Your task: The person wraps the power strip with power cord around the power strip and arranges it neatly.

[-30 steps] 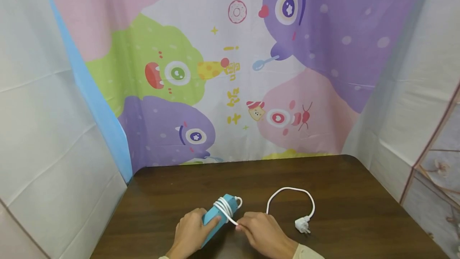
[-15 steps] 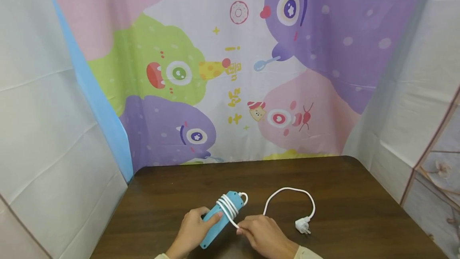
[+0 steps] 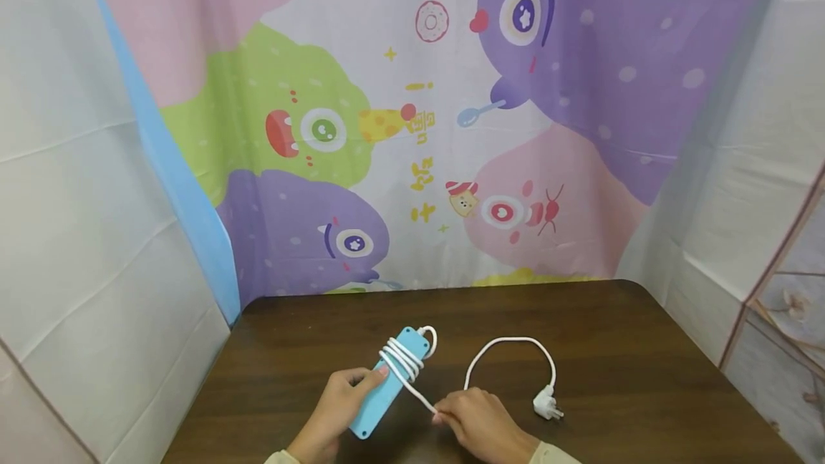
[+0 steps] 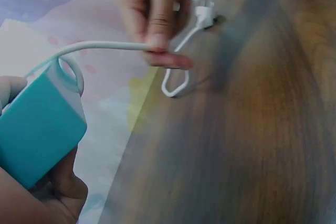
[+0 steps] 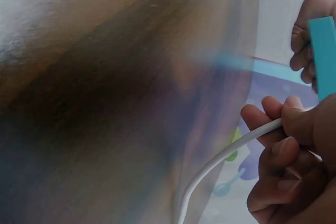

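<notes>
My left hand grips a light-blue power strip, thumb across its screw-dotted face. Several turns of white cord wrap round the strip's far half, and the cord leaves its far end in a small loop. From the wraps the cord runs taut to my right hand, which pinches it between thumb and fingertips. Beyond that hand the free cord arcs over the table to a white plug with its prongs toward the right. In the right wrist view the pinched cord hangs down past the curled fingers.
Both hands work over a dark wooden table near its front edge. A curtain with cartoon monsters hangs behind the table's far edge. Pale sheets flank it on the left and right.
The strip has tilted so its flat face shows more, and its far end has risen. The right hand has shifted slightly right with the cord, and the plug has turned a little on the table.
</notes>
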Demonstrator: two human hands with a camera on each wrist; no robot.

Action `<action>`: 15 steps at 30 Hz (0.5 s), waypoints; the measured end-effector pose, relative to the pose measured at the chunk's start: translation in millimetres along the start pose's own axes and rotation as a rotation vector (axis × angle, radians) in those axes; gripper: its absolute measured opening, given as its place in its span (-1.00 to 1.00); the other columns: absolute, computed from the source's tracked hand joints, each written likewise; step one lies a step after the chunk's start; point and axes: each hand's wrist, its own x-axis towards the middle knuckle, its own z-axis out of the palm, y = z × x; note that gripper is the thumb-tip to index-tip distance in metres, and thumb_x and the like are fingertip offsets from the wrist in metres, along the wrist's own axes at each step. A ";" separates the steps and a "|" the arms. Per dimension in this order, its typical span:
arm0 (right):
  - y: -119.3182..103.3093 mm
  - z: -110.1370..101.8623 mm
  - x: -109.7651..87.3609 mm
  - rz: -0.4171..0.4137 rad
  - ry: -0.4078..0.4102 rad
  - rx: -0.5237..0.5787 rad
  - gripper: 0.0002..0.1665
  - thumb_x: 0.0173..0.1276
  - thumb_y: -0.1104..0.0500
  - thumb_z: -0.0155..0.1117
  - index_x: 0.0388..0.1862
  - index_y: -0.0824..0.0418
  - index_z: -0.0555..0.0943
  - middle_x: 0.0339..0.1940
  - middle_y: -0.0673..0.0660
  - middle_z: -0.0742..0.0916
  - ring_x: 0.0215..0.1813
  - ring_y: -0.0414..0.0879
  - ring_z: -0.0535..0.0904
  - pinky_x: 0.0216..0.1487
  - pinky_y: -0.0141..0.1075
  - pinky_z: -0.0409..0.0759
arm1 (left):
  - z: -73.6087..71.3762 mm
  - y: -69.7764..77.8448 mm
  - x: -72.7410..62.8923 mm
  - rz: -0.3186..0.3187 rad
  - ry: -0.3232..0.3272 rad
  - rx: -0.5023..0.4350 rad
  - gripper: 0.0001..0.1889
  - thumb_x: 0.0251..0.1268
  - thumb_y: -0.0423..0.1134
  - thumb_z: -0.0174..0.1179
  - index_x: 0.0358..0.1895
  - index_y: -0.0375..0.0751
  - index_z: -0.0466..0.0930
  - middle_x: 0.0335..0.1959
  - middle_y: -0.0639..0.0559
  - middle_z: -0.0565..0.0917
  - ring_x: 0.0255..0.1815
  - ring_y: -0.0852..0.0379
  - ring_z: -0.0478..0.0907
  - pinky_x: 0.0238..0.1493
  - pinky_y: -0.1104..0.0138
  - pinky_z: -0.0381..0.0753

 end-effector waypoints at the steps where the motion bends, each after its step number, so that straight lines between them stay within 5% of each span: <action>1: 0.9 1.1 -1.3 0.001 0.000 0.001 -0.90 0.35 0.03 0.44 -0.38 -0.05 0.73 -0.44 -0.26 0.69 -0.38 -0.38 0.61 -0.51 -0.38 0.48 | -1.1 0.1 0.2 -0.006 -0.005 -0.022 -0.53 0.41 0.14 0.28 -0.18 -0.29 0.76 -0.42 0.00 0.67 -0.41 0.09 0.58 -0.38 0.22 0.58; 15: 6.7 4.1 -1.0 0.013 -0.048 0.020 -0.93 0.35 -0.02 0.43 -0.32 -0.13 0.80 -0.37 -0.29 0.75 -0.36 -0.41 0.62 -0.52 -0.37 0.50 | -3.0 3.1 -5.8 0.049 -0.204 -0.017 -0.62 0.42 0.04 0.30 -0.22 -0.28 0.75 -0.34 -0.01 0.70 -0.35 0.10 0.59 -0.34 0.25 0.58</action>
